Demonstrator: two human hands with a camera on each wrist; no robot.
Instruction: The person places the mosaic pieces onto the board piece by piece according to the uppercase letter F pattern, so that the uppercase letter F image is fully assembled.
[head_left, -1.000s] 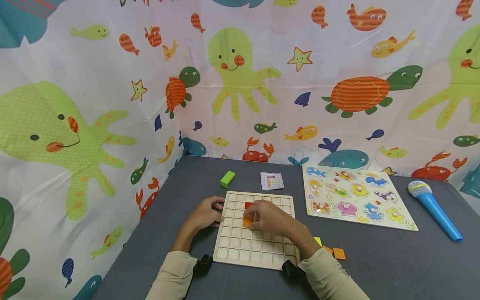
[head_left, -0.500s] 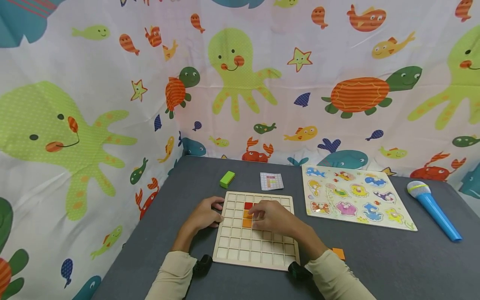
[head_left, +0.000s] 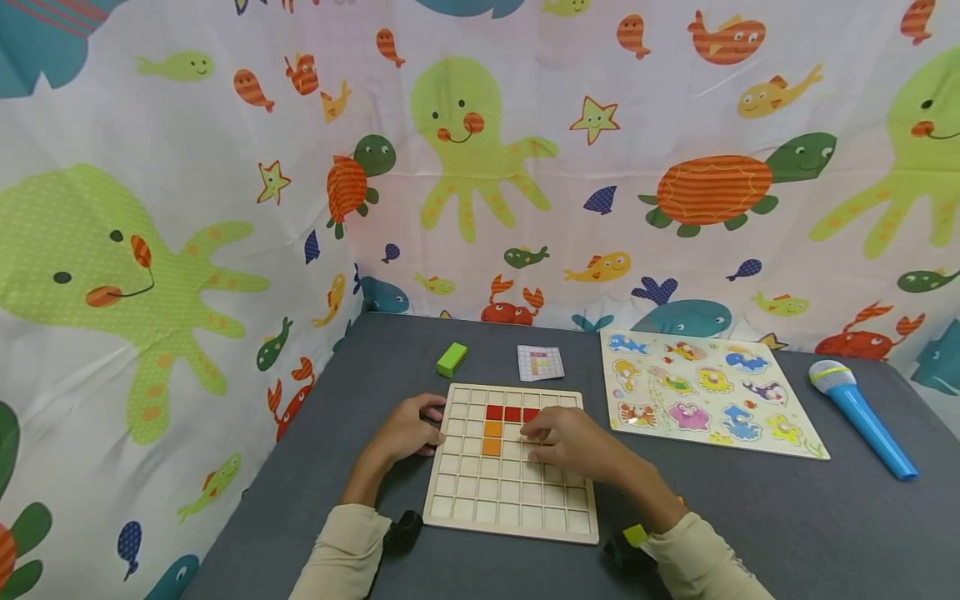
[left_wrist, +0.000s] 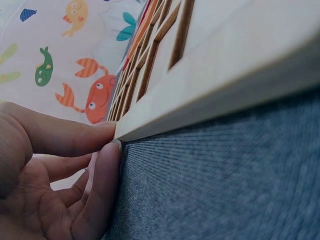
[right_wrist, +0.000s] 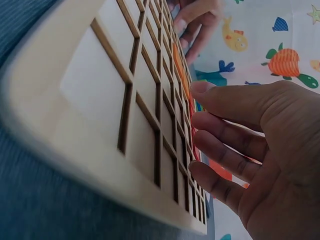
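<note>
A square wooden grid board point(head_left: 512, 508) lies on the table. Red tiles point(head_left: 513, 413) fill several cells of one row near its far side, and two orange tiles point(head_left: 491, 438) sit in the column below the leftmost red one. My left hand point(head_left: 406, 429) pinches the board's left edge; in the left wrist view, fingertips point(left_wrist: 107, 131) close on the rim. Over the right half of the board hovers my right hand point(head_left: 573, 446), fingers loosely bent with nothing between them. It covers some cells and overlaps the rightmost red tile in the head view.
Behind the board are a green block point(head_left: 452, 359) and a small card with a coloured grid point(head_left: 540, 363). A sea-animal puzzle board point(head_left: 716, 392) and a blue toy microphone point(head_left: 862, 421) lie to the right. A yellow tile point(head_left: 635, 535) shows beside the right sleeve.
My right hand has moved right, off the orange tiles, uncovering more of the red row. My left hand has stayed at the board's edge. The right forearm now hides most of the loose orange tiles.
</note>
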